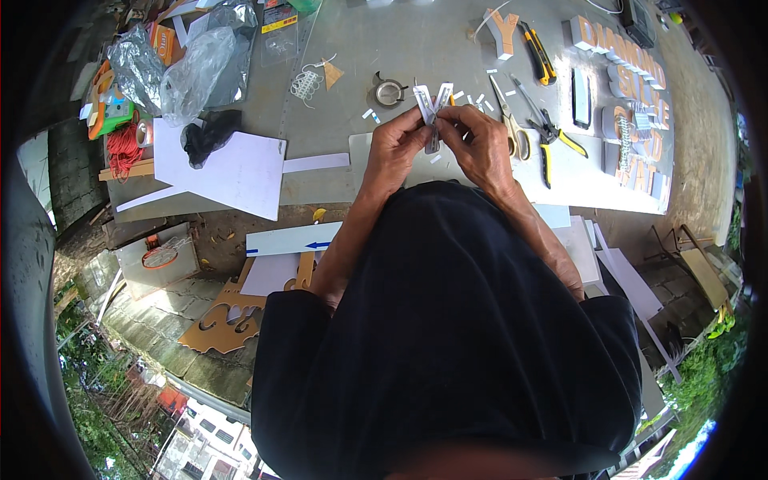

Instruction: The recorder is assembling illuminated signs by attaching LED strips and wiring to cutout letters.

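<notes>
Outdoors, gray tabletop (344, 48): L hand (392, 148) + R hand (483, 148) grip 1 Y-shaped pc (425, 102) nr front edge; 1 cutter (539, 56), 1 scissors (510, 122).

Daylight, bright overall. Strongest glare on the right of the table (336, 64), a white sheen spreading round the phone (581, 98). White sheet (228, 172) at left near washed out; clear plastic bag (192, 72) throws scattered highlights. Black shirt (448, 336) swallows detail, faint folds only. Sunlit patch on otherwise shaded paving (136, 336). Fingers (472, 128) and white piece (422, 99) fairly sharp, though small. Brownish smear at bottom edge, out of focus. Fisheye bends straight lines; black vignette rings the view.
</notes>
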Demonstrator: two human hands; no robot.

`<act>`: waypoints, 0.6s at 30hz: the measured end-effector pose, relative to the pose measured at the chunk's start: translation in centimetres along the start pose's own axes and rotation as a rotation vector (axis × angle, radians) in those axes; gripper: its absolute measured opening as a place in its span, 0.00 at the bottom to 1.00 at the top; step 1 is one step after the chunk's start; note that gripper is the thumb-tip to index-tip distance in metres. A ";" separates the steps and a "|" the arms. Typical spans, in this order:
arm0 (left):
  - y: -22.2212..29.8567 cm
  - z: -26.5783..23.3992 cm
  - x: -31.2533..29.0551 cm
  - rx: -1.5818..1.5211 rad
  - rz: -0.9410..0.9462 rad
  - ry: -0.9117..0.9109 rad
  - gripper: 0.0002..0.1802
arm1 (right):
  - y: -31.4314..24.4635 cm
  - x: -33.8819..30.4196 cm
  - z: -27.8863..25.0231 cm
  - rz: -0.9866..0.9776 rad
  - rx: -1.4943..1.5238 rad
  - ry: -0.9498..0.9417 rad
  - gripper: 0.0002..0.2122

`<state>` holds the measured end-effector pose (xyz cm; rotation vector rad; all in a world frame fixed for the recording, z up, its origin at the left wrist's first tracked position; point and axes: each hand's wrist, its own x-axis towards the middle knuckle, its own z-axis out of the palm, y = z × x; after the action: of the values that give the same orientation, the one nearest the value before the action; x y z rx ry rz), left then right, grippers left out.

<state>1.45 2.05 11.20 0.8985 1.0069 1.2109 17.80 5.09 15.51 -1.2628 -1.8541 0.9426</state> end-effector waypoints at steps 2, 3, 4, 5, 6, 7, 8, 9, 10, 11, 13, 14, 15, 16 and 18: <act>0.1 0.2 -0.1 0.013 0.005 0.013 0.22 | 0.2 -0.1 0.3 -0.002 0.009 0.030 0.07; 0.2 0.2 -0.1 0.020 0.009 0.022 0.22 | 0.2 -0.1 0.4 -0.002 0.010 0.026 0.07; 0.2 0.3 -0.2 0.026 0.014 0.031 0.22 | 0.2 -0.2 0.4 0.007 0.019 0.014 0.06; -0.1 0.3 -0.2 0.025 0.013 0.035 0.22 | 0.3 -0.2 0.5 0.015 0.028 0.002 0.06; -0.3 0.4 -0.2 0.120 0.053 0.042 0.21 | 0.2 -0.3 0.6 0.014 0.028 -0.002 0.06; -0.5 0.4 -0.3 0.216 0.094 0.049 0.20 | 0.3 -0.6 0.8 -0.005 0.001 0.026 0.06; -0.7 0.4 -0.3 0.214 0.094 0.053 0.20 | 0.3 -0.8 0.9 -0.024 -0.025 0.053 0.05; -0.5 0.5 -0.4 0.256 0.065 0.018 0.21 | 0.4 -0.9 1.0 -0.022 -0.026 0.051 0.05; -0.2 0.7 -0.4 0.297 0.035 -0.018 0.23 | 0.5 -1.0 1.1 -0.046 -0.057 0.069 0.05; 0.1 0.8 -0.4 0.295 0.034 -0.019 0.23 | 0.5 -1.0 1.1 -0.069 -0.088 0.087 0.06; 0.8 0.9 -0.4 0.085 0.003 -0.044 0.20 | 0.7 -0.8 0.9 -0.020 0.006 0.045 0.06; 0.6 0.7 -0.4 0.084 0.002 -0.043 0.20 | 0.7 -0.8 0.8 0.031 0.100 0.006 0.07; 0.4 0.4 -0.3 -0.096 -0.044 -0.041 0.22 | 0.6 -0.8 0.7 0.031 0.100 0.002 0.07; 0.3 0.2 -0.2 -0.275 -0.089 -0.040 0.24 | 0.4 -0.9 0.5 0.113 0.190 -0.005 0.07; 0.2 -0.2 0.3 -0.360 -0.068 -0.034 0.23 | 0.0 -1.1 0.0 0.212 0.268 -0.031 0.08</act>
<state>1.19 2.36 11.28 0.5956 0.7537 1.2647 18.08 4.02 15.34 -1.2986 -1.5747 1.2837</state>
